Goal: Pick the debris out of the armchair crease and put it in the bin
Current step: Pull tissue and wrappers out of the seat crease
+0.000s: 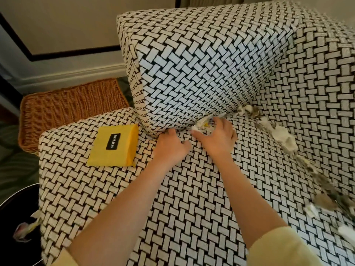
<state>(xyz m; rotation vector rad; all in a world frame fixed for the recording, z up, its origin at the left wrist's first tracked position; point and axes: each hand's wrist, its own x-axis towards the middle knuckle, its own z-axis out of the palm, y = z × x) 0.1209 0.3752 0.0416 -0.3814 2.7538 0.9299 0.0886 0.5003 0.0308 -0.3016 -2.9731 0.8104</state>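
Note:
The armchair point(192, 198) has a black-and-white woven pattern. White and grey debris lies along its creases: a small white and yellow clump point(201, 125) under the left arm cushion, and a long trail of scraps point(282, 135) down the right-hand crease. My right hand point(215, 137) lies over the small clump, fingers curled on the white scraps at the crease. My left hand point(171, 146) rests on the seat beside it, its fingertips tucked under the arm cushion's lower edge. The black bin point(17, 217) stands at the lower left, with some scraps inside.
A yellow folded cloth point(115, 146) with a black label lies on the seat's left corner. A wicker basket point(71, 110) stands on the floor behind the chair's left side, near the wall skirting.

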